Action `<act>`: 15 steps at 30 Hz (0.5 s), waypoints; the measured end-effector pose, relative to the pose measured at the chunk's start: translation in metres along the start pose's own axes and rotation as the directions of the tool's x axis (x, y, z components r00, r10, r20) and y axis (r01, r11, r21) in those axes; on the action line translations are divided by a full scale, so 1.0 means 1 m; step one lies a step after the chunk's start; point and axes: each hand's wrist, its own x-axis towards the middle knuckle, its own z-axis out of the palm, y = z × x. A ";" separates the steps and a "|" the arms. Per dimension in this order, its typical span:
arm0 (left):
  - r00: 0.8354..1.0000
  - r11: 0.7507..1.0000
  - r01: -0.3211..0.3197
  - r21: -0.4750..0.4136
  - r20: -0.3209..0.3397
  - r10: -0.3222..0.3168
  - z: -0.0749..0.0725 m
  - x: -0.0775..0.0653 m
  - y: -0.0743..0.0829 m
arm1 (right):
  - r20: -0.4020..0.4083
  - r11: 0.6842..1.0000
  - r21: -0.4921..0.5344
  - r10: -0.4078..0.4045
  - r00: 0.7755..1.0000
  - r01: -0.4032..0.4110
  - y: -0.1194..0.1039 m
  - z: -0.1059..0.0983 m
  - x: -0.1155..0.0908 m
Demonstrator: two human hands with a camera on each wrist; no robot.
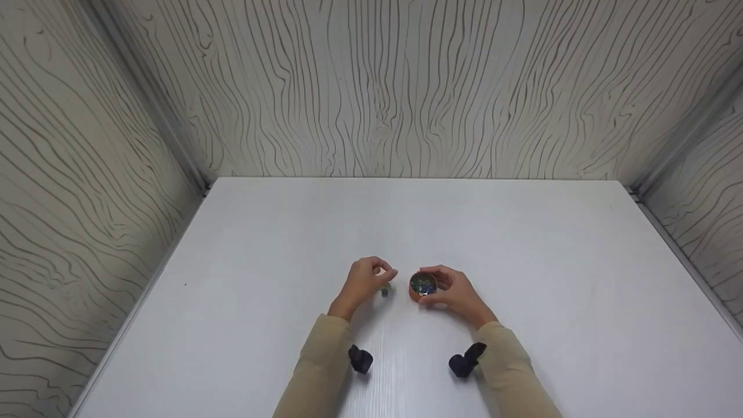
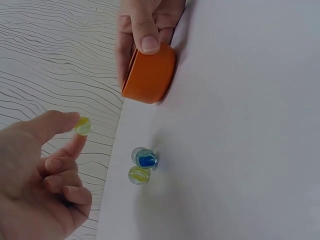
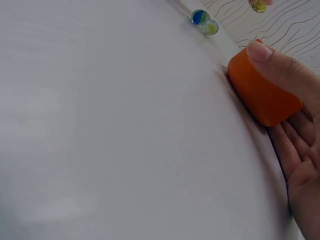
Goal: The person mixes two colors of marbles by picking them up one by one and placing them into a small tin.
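Between thumb and index finger my left hand (image 1: 363,281) pinches a clear marble with a yellow swirl (image 2: 83,126), raised above the table. My right hand (image 1: 455,295) grips a small round orange bowl (image 2: 151,75), thumb on the near side and fingers behind. Seen from the head, the bowl holds several dark, shiny marbles (image 1: 424,284); I cannot tell how many. On the table below my left hand, a blue-swirled marble (image 2: 146,159) lies close against a yellow-swirled marble (image 2: 139,175). Another pale marble (image 2: 136,151) shows partly behind the blue one.
The white table (image 1: 244,313) runs back to a wood-grain patterned wall (image 1: 377,87), with side panels at left and right. A black camera mount (image 1: 361,360) sits on the left wrist and another black mount (image 1: 464,361) on the right wrist.
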 end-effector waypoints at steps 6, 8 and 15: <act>1.000 1.000 -0.016 0.022 -0.002 0.016 0.003 0.000 0.002 | -0.003 0.999 -0.014 0.030 1.000 -0.030 -0.001 0.000 -0.001; 1.000 0.999 -0.022 0.030 -0.002 0.022 0.003 0.001 0.003 | 0.000 0.999 -0.011 0.030 1.000 -0.030 -0.001 0.000 -0.001; 1.000 0.999 -0.021 0.033 0.007 0.021 0.005 0.001 0.005 | 0.014 1.000 -0.009 -0.001 1.000 0.001 -0.002 0.000 -0.002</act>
